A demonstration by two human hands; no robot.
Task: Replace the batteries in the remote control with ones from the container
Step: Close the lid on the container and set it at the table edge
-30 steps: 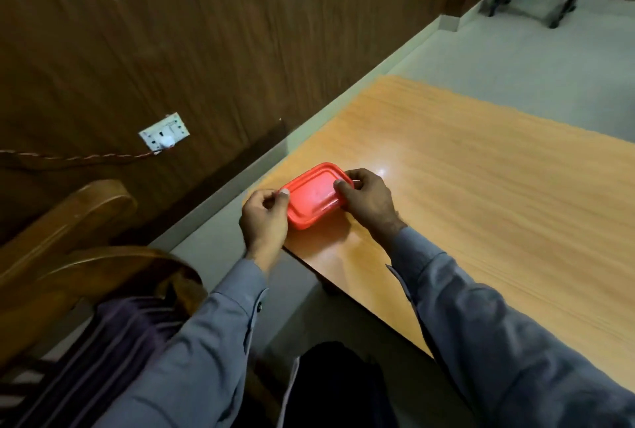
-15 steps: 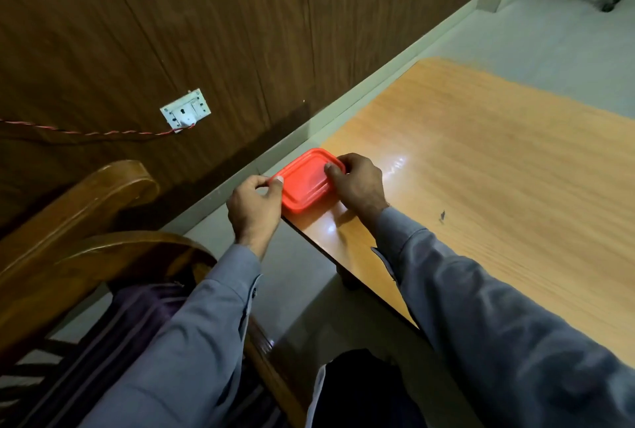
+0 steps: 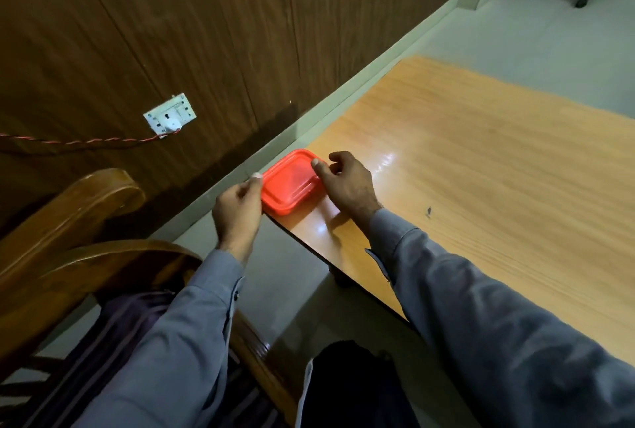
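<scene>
A person seated at the corner of a wooden counter (image 3: pixel 481 170) holds a red lidded container (image 3: pixel 290 182) between both hands. The container sits flat at the counter's near-left corner, its lid on. The left hand (image 3: pixel 237 208) comes in from beyond the counter's edge, fingers curled and thumb tip pressed against the container's left rim. The right hand (image 3: pixel 347 183) rests over the counter, wrist low, thumb laid on the lid's right edge and the other fingers bent round the far side. Both forearms, in grey-blue shirt sleeves (image 3: pixel 498 324), reach forward from the bottom of the view, the left over a wooden chair (image 3: pixel 68 221) draped with striped cloth, the right across the counter's edge. On the dark wood-panelled wall (image 3: pixel 206 32) to the left, a white socket plate (image 3: pixel 170 114) carries a plug with a twisted red cord (image 3: pixel 86 142) running off to the left.
</scene>
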